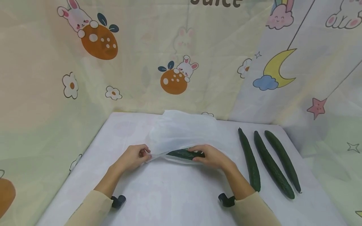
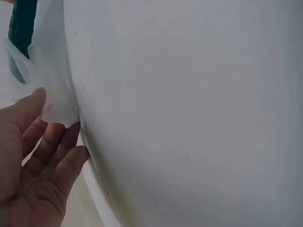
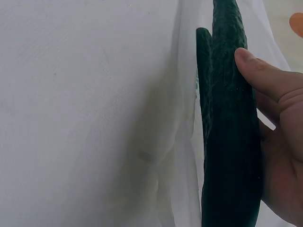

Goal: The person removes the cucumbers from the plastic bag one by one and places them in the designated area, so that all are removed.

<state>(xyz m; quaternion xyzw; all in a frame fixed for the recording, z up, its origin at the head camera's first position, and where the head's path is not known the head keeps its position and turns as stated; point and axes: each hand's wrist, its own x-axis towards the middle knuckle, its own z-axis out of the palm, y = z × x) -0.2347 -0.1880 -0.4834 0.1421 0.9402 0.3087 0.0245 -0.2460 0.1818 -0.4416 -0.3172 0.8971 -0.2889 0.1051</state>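
A thin white plastic bag [image 1: 183,128] lies on the table, its mouth facing me. At the left end of that mouth, my left hand [image 1: 135,157] pinches the bag's edge between thumb and fingers; the left wrist view shows this bit of film [image 2: 57,101] close up. My right hand [image 1: 210,155] holds a dark green cucumber [image 3: 232,132] at the mouth's right side, thumb on one side and fingers on the other. Beside it in the right wrist view shows a second cucumber [image 3: 203,61], partly hidden. Much of both is covered by the bag or cut off.
Three more cucumbers lie side by side on the right of the table: a left one [image 1: 250,163], a middle one [image 1: 272,166] and a right one [image 1: 284,157]. The white-covered table [image 1: 169,197] backs onto a printed cloth [image 1: 135,62] with cartoon rabbits.
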